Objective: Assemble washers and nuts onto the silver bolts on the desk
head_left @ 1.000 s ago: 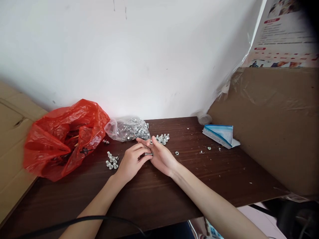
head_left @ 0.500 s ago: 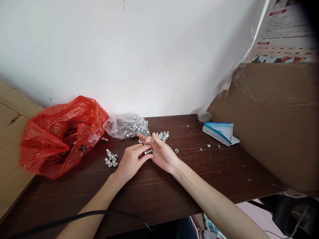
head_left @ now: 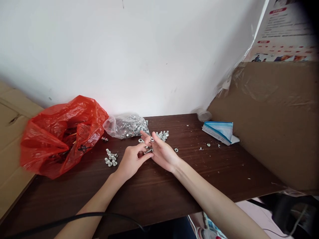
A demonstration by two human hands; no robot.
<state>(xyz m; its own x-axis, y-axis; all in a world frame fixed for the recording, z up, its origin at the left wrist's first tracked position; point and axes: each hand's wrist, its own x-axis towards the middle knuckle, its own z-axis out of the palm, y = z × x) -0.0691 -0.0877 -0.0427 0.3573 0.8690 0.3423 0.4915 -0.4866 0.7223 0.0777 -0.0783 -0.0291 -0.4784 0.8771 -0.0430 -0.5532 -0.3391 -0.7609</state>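
1. The single camera sat on the person's head, looking forward and down along the left forearm [head_left: 107, 187] and right forearm [head_left: 206, 191], which entered from 7 and 5 o'clock.
2. It faced a white wall [head_left: 139, 59] at 12 o'clock, above a brown tabletop [head_left: 164, 192].
3. The left hand [head_left: 130, 162] and right hand [head_left: 164, 154] appeared at near range, just off centre toward 6 to 7 o'clock.
4. Its wide view reached a cardboard panel [head_left: 269, 126] at 3 o'clock.
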